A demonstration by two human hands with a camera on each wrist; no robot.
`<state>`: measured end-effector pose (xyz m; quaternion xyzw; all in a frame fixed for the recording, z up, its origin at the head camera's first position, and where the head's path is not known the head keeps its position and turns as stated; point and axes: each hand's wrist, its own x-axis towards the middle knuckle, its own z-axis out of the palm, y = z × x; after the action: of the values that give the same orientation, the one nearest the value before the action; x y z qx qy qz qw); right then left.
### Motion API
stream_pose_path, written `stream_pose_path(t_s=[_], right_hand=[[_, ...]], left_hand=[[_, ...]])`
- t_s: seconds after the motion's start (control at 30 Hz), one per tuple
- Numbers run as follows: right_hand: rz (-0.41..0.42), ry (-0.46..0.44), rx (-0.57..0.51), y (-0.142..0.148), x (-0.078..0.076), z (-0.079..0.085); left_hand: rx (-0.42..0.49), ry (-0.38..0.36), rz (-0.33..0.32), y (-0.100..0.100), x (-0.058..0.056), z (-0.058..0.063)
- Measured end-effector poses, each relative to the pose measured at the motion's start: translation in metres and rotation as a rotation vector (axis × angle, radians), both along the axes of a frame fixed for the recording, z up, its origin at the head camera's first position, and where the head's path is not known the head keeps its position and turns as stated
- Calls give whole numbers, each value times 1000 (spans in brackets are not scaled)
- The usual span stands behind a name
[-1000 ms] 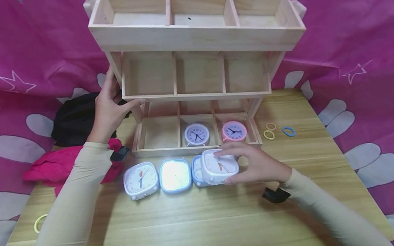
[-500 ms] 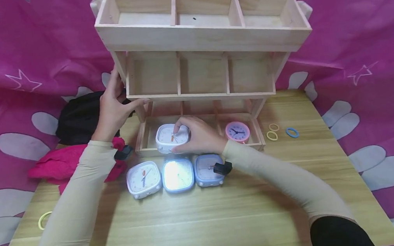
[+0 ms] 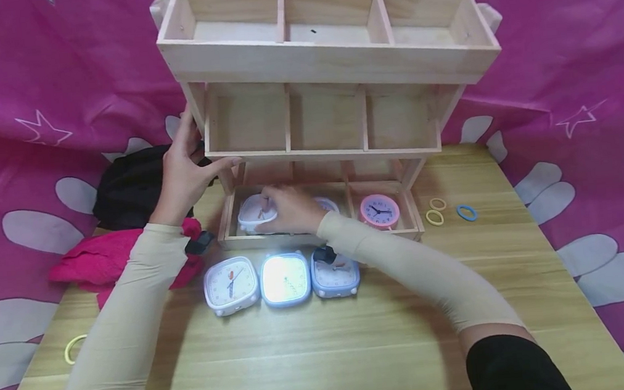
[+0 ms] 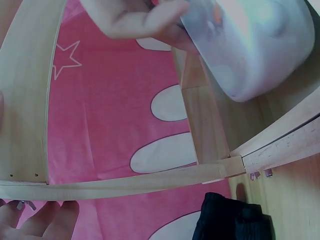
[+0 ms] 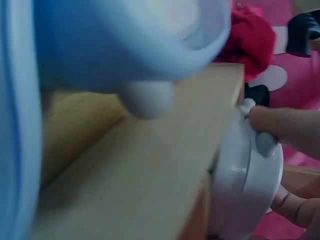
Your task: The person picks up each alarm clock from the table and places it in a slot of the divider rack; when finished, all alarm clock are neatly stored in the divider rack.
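Observation:
My right hand [image 3: 293, 211] pinches a white square alarm clock [image 3: 252, 209] low inside the bottom-left compartment of a three-tier wooden shelf [image 3: 328, 63]. In the right wrist view, fingers bracket the white clock's body behind the shelf's front board. My left hand [image 3: 179, 179] grips the shelf's left side, thumb along the middle tier's front edge. A round lilac alarm clock [image 3: 326, 204] in the bottom-middle compartment is partly hidden by my right hand. A pink round alarm clock [image 3: 379, 209] stands in the bottom-right compartment.
Before the shelf, a pale square clock [image 3: 231, 282], a glare-lit blue clock [image 3: 284, 278] and another blue clock [image 3: 335, 279] lie in a row. Red cloth [image 3: 100, 257] and a black item [image 3: 130, 189] lie left. Rings, one a blue ring [image 3: 466, 212], lie right.
My right hand has carried the white clock from above the right-hand blue clock leftward and down into the bottom-left compartment. My left hand keeps its grip on the shelf.

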<state>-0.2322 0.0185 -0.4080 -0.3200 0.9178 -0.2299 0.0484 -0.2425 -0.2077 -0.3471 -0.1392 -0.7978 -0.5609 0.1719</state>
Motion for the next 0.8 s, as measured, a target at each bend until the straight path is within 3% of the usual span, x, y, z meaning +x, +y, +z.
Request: stream_pose_path(t_s=[0.3, 0.6, 0.8], right_hand=[[26, 142, 103, -9, -3, -10], [19, 74, 88, -3, 1, -3], [-30, 17, 13, 23, 22, 11]], left_hand=[[1, 0, 1, 0, 0, -1], [4, 3, 3, 1, 0, 0], [13, -8, -3, 1, 1, 1]])
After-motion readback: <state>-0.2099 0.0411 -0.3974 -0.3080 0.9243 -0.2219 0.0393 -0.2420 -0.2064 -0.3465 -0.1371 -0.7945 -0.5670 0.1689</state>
